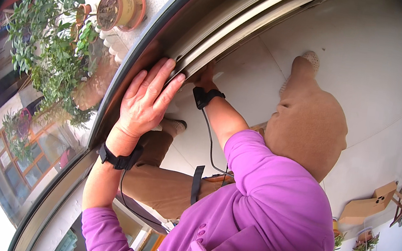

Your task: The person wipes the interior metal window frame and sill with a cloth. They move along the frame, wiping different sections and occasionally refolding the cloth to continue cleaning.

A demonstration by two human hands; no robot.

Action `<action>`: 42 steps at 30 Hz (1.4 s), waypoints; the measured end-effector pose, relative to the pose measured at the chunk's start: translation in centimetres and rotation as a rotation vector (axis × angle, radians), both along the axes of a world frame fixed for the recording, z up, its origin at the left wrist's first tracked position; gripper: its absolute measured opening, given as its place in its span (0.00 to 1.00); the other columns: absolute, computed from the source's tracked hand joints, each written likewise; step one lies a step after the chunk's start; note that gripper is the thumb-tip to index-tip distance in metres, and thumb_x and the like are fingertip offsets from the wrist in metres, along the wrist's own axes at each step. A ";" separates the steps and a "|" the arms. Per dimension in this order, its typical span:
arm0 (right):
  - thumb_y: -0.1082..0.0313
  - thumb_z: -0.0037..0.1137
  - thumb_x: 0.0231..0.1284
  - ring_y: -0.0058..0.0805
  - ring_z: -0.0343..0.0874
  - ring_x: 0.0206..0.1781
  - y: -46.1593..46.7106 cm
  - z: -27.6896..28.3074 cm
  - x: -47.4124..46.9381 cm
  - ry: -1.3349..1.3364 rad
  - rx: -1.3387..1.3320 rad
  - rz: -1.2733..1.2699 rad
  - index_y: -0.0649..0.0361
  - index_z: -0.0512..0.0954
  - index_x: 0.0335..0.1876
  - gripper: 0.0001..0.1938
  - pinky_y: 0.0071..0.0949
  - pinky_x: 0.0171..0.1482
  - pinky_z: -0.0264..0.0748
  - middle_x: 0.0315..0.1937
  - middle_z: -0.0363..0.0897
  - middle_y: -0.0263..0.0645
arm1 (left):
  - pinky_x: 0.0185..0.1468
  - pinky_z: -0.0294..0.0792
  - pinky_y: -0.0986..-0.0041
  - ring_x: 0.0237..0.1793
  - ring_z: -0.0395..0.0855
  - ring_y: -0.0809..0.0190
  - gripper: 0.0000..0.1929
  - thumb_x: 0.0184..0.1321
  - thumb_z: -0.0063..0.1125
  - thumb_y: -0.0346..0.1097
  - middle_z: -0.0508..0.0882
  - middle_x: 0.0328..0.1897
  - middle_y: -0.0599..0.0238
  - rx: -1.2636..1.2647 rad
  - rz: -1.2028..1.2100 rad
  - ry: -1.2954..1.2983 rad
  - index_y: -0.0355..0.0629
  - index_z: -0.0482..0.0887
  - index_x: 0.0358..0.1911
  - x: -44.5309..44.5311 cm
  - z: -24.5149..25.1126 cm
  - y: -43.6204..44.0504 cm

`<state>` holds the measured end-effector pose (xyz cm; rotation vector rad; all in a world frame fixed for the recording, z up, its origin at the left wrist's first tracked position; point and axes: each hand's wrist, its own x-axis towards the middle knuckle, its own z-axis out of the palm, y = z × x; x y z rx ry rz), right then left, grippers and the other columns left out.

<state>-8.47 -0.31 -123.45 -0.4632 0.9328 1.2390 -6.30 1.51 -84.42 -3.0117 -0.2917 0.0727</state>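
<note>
My left hand (pixel 145 98) lies palm down against the dark metal frame (pixel 158 48) of a glazed window or door. Its fingers are slightly apart, and the fingertips reach the edge of the metal track rails (pixel 230 25). Nothing is held in it. Lower down, beyond the rails, my right hand (pixel 205 75) is in shadow and partly hidden, close to the rail's lower side. What its fingers do there cannot be made out. Each wrist wears a black strap with a device, the left wristband (pixel 119 158) and the right wristband (pixel 207 96), with a cable (pixel 211 142) running from the right one.
Behind the glass stand a leafy potted plant (pixel 55 62) and a terracotta pot (pixel 115 11) on a saucer. Pale floor tiles (pixel 376 84) spread below my bent knee (pixel 308 129). An open cardboard box (pixel 367 203) and hanging planters (pixel 365 241) are at the right.
</note>
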 end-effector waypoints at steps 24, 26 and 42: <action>0.42 0.35 0.73 0.40 0.79 0.55 0.0 22.1 10.0 -0.383 0.398 0.191 0.54 0.77 0.54 0.25 0.39 0.58 0.78 0.52 0.80 0.39 | 0.72 0.65 0.61 0.67 0.75 0.58 0.23 0.56 0.62 0.33 0.79 0.63 0.61 0.017 0.038 -0.601 0.46 0.79 0.58 -3.9 -2.2 -1.1; 0.42 0.34 0.73 0.40 0.80 0.53 0.4 22.4 9.6 -0.467 0.324 0.230 0.55 0.77 0.53 0.26 0.39 0.56 0.80 0.50 0.81 0.40 | 0.65 0.73 0.62 0.58 0.82 0.56 0.21 0.54 0.65 0.33 0.83 0.55 0.60 -0.022 0.089 -0.676 0.44 0.82 0.54 -7.5 -2.1 -2.9; 0.31 0.33 0.69 0.46 0.62 0.75 2.1 2.2 9.5 -0.167 0.665 0.840 0.46 0.66 0.74 0.36 0.62 0.72 0.58 0.74 0.64 0.37 | 0.47 0.75 0.60 0.42 0.87 0.52 0.09 0.57 0.61 0.38 0.87 0.38 0.59 -0.542 0.754 0.251 0.44 0.83 0.39 -21.4 -12.9 -9.6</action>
